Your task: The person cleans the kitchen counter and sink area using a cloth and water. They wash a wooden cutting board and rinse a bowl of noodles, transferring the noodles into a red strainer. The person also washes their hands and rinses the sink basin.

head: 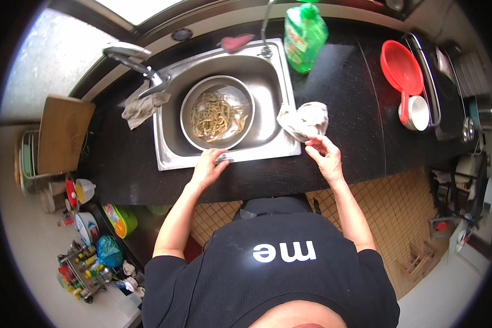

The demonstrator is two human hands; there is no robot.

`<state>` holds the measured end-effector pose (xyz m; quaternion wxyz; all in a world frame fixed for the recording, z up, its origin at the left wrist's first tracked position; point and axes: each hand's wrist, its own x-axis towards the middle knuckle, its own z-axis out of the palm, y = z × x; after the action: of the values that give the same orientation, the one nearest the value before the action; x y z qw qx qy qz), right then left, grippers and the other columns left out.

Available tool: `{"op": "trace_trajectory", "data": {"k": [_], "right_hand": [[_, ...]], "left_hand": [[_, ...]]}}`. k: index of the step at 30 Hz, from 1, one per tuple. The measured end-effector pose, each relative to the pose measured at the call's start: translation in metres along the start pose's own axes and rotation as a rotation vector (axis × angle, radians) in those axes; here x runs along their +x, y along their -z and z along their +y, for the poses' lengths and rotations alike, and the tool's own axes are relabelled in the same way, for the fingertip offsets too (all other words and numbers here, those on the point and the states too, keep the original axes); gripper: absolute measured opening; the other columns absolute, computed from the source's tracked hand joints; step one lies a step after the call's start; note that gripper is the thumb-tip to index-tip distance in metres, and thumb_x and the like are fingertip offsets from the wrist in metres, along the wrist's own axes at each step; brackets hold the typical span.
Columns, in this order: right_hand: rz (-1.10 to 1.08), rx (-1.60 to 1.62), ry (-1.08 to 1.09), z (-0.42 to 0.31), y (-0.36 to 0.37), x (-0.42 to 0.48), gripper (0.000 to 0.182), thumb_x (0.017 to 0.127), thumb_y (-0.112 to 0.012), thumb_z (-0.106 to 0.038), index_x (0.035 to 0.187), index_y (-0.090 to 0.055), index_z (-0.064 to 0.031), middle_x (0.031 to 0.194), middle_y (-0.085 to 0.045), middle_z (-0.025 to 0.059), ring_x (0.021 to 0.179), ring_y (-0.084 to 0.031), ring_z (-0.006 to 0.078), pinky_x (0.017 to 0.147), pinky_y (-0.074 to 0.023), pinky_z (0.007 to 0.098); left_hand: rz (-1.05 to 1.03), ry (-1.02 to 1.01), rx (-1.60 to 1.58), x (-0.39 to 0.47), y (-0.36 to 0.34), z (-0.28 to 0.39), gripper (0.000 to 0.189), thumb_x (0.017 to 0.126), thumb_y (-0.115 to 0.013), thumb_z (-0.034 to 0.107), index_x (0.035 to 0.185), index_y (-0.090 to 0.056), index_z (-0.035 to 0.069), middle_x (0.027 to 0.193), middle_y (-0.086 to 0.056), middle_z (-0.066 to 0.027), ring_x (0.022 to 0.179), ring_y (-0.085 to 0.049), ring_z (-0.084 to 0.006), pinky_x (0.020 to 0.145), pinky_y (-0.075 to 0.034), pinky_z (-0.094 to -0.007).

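A round metal basin [249,119] stands in the stainless steel sink [270,155], holding a heap of thin, brownish-green strips [215,117] in what looks like water. My left hand [209,167] is at the sink's front rim, just below the basin, fingers apart and holding nothing; whether its fingertips touch the rim I cannot tell. To the right, my right hand [324,158] is over the black counter, thumb and fingers curved and apart. Its fingertips are at the lower edge of a crumpled whitish cloth [311,118], which lies partly over the sink's right rim.
A chrome faucet [159,83] and a grey rag [143,107] are at the sink's left. Behind its right corner stands a green soap bottle [305,39]. Farther right are a red ladle-shaped scoop [402,67] and a white bowl [419,112]. A wooden board [65,135] stands far left.
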<state>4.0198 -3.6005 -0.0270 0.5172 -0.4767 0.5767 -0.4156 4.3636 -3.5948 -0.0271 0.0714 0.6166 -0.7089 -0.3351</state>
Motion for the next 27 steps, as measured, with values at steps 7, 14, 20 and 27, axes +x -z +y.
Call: {"op": "trace_trajectory", "data": {"k": [7, 14, 20, 27], "right_hand": [[0.175, -0.439, 0.259, -0.019, -0.04, 0.039, 0.043, 0.068, -0.073, -0.022, 0.105, -0.058, -0.006, 0.103, -0.059, 0.0112, 0.099, -0.055, 0.0249, 0.087, -0.0426, 0.036], [0.144, -0.891, 0.062, 0.011, -0.051, 0.034, 0.073, 0.061, -0.071, -0.014, 0.128, -0.041, -0.0109, 0.134, -0.033, 0.0146, 0.123, -0.029, 0.0344, 0.103, -0.0273, 0.0419], [0.215, -1.092, 0.014, -0.009, -0.072, 0.017, 0.071, 0.067, -0.07, -0.019, 0.129, -0.039, -0.0083, 0.136, -0.031, 0.0153, 0.128, -0.026, 0.0331, 0.105, -0.0187, 0.0475], [-0.204, -0.781, 0.263, -0.026, -0.161, 0.072, 0.053, 0.073, -0.065, -0.018, 0.122, -0.047, -0.0085, 0.126, -0.045, 0.0134, 0.12, -0.039, 0.0296, 0.101, -0.0299, 0.0396]], "left_hand": [[0.103, 0.204, -0.334, 0.019, 0.028, -0.072, 0.05, 0.077, -0.065, 0.022, 0.123, -0.048, 0.011, 0.109, -0.057, -0.0109, 0.097, -0.056, -0.0218, 0.083, -0.045, -0.033], [0.252, 0.32, -0.313, 0.128, -0.015, -0.201, 0.064, 0.074, -0.065, 0.034, 0.129, -0.04, 0.01, 0.118, -0.048, -0.0203, 0.11, -0.047, -0.0327, 0.095, -0.037, -0.0374], [0.232, 0.687, -0.346, 0.175, -0.093, -0.139, 0.068, 0.071, -0.062, 0.051, 0.125, -0.04, 0.018, 0.123, -0.039, -0.0165, 0.119, -0.033, -0.0308, 0.092, -0.035, -0.0462], [0.157, 0.335, -0.195, 0.186, -0.056, -0.178, 0.056, 0.07, -0.065, 0.037, 0.117, -0.046, 0.014, 0.12, -0.04, -0.0162, 0.118, -0.034, -0.0307, 0.086, -0.037, -0.0492]]}}
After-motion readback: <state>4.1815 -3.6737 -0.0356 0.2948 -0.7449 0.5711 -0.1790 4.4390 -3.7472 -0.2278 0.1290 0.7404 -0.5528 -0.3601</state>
